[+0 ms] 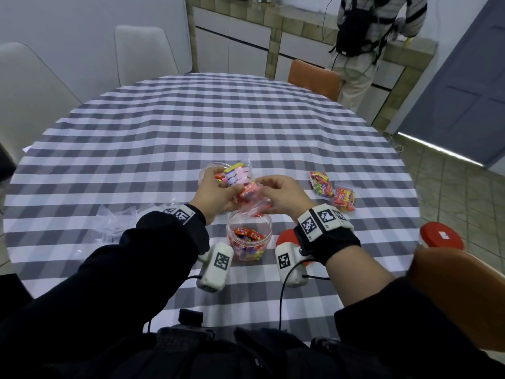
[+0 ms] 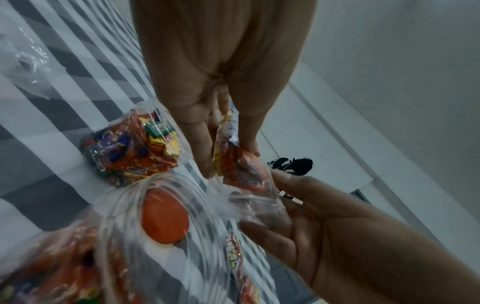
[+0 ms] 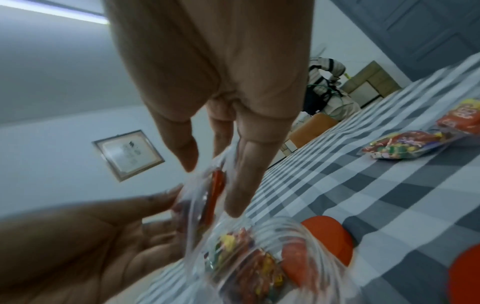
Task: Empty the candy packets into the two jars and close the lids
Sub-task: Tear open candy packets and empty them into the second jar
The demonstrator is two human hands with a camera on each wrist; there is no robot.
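Note:
Both hands hold one clear candy packet (image 1: 252, 201) just above the open near jar (image 1: 249, 236), which is partly filled with wrapped candies. My left hand (image 1: 218, 194) pinches the packet's candy-filled end (image 2: 241, 170) between thumb and fingers. My right hand (image 1: 280, 196) grips the crumpled clear end (image 3: 205, 201). A second open jar (image 1: 209, 172) with candies in it stands behind the left hand, partly hidden. One red lid (image 1: 284, 237) lies under my right wrist. Another red lid (image 1: 441, 237) lies at the table's right edge.
Two full candy packets (image 1: 322, 184) (image 1: 345, 198) lie on the checked tablecloth (image 1: 246, 127) to the right. Empty clear packets (image 1: 114, 220) are heaped at the left. Chairs ring the round table, and a person (image 1: 374, 36) stands at the far counter.

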